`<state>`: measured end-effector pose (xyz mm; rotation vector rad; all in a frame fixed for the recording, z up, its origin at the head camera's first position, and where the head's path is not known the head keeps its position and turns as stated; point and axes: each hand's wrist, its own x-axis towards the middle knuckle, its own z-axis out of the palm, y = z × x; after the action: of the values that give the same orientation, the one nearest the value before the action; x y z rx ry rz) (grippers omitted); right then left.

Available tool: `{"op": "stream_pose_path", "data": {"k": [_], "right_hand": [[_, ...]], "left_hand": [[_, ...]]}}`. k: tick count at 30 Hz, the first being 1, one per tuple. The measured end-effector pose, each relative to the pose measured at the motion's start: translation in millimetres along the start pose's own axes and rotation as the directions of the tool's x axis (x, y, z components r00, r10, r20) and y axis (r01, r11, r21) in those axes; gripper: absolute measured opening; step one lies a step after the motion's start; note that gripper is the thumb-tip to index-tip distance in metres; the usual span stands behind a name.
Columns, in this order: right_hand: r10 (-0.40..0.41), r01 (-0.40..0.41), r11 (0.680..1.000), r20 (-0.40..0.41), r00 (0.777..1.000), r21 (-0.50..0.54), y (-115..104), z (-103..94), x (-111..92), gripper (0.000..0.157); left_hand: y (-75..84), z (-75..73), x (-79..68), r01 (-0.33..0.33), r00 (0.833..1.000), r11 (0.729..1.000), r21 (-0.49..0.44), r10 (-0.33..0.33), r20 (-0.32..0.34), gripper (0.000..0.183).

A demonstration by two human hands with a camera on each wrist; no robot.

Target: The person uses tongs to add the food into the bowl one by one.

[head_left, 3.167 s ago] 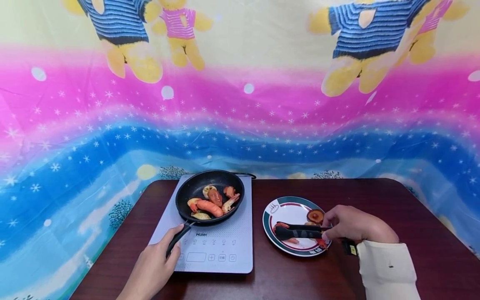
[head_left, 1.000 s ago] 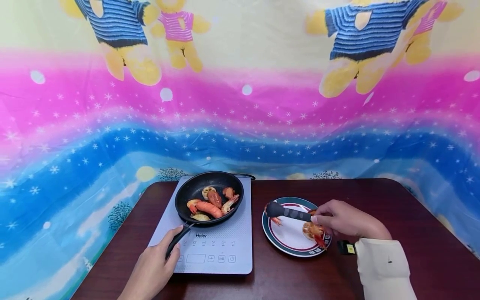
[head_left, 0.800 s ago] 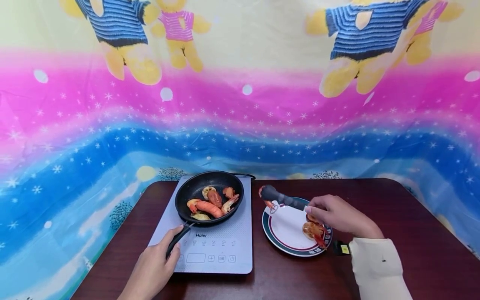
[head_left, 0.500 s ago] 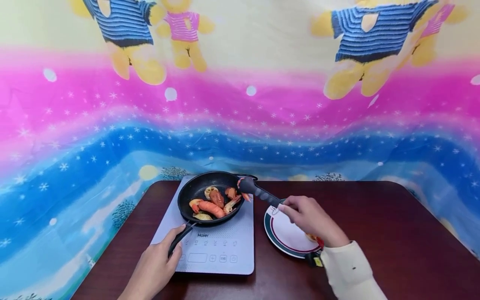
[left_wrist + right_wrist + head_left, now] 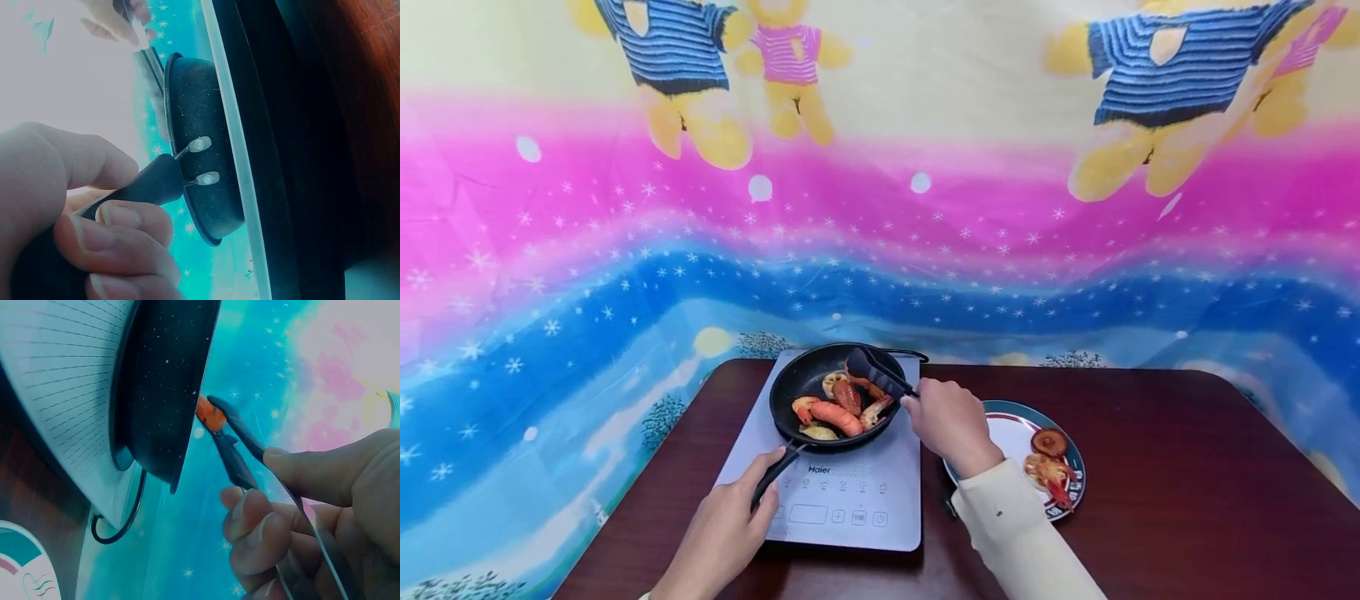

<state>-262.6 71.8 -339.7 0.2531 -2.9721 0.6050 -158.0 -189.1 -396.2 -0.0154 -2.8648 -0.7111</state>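
Shrimp (image 5: 210,415): between the tips of the tongs (image 5: 882,373), over the pan (image 5: 799,380); seemingly not yet let go.
Right hand (image 5: 951,423): thumb and fingers pinching the tongs.
Left hand (image 5: 722,525): curled round the pan handle (image 5: 773,475).
Pan: a lotus slice (image 5: 833,383), an orange piece (image 5: 838,417) and others already in.
Plate (image 5: 1011,432): mushroom slice (image 5: 1049,442) and red piece (image 5: 1062,493) left, so the transfer looks well advanced.

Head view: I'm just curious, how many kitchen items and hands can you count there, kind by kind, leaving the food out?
Pan: 1, gripped by its handle
Tongs: 1 pair
Cooktop: 1, under the pan
Plate: 1
Hands: 2, the left hand and the right hand
Total: 6
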Motion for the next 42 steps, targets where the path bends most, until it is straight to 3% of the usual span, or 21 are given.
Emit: {"op": "stream_pose_path", "data": {"k": [5,15,23,27,32,38,42], "right_hand": [[-0.031,0.030,0.998,-0.023,0.999,-0.047,-8.7,-0.5,2.9,0.029],[0.010,-0.011,0.994,-0.009,1.000,-0.105,-8.7,2.8,0.9,0.029],[0.065,-0.065,0.996,-0.010,0.998,-0.066,1.7,0.2,-3.3,0.036],[0.032,-0.029,0.997,-0.049,0.998,0.074,21.2,-13.9,-17.2,0.035],[-0.053,0.086,0.967,-0.139,0.989,0.239,63.1,-37.5,-39.9,0.034],[-0.055,0.092,0.958,-0.141,0.988,0.272,111.1,-63.9,-64.5,0.045],[-0.086,0.120,0.971,-0.166,0.982,0.206,131.4,-80.0,-72.1,0.041]], "left_hand": [[-0.5,0.6,-0.1,-0.018,1.000,1.000,0.005,0.018,-0.013,0.040],[-0.2,0.4,-1.9,-0.019,1.000,1.000,0.002,0.019,-0.012,0.040],[-0.4,0.8,-1.9,-0.015,1.000,1.000,-0.005,0.015,-0.005,0.040],[0.2,0.3,-1.0,-0.017,1.000,1.000,-0.008,0.017,-0.008,0.040],[1.0,1.9,1.3,-0.040,0.999,0.999,0.000,0.040,-0.025,0.041],[1.4,1.8,2.1,-0.033,0.999,0.999,0.006,0.033,-0.010,0.041],[0.1,0.4,0.3,-0.004,1.000,1.000,-0.001,0.004,0.013,0.042]]}}
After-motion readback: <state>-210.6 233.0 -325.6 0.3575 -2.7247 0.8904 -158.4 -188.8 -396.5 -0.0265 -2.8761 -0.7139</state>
